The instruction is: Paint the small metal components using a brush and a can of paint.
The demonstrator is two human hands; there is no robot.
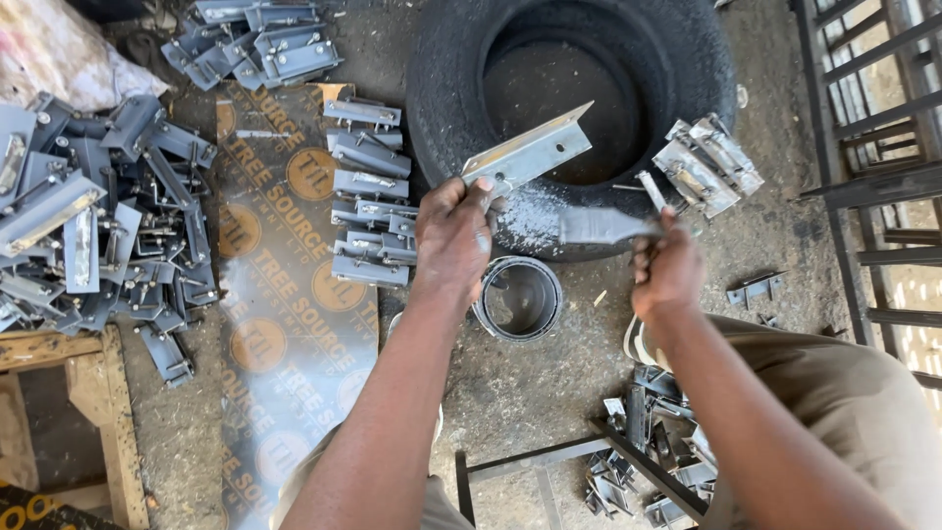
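Both hands' fingers closed: left point(453, 236) grips angle bracket point(530, 152), right point(667, 270) hammer point(603, 226).

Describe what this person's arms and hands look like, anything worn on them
Both arms are bare from the bottom edge of the picture to the wrists, with no sleeves in view. The left hand and the right hand have no gloves, and no watch, ring or band shows on either. The arms are lean, with grey dust on the knuckles. Olive-brown trousers show under the right arm.

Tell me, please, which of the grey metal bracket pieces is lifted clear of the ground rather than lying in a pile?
The angled bracket gripped by the left hand, raised in front of the tyre; the others lie on the ground.
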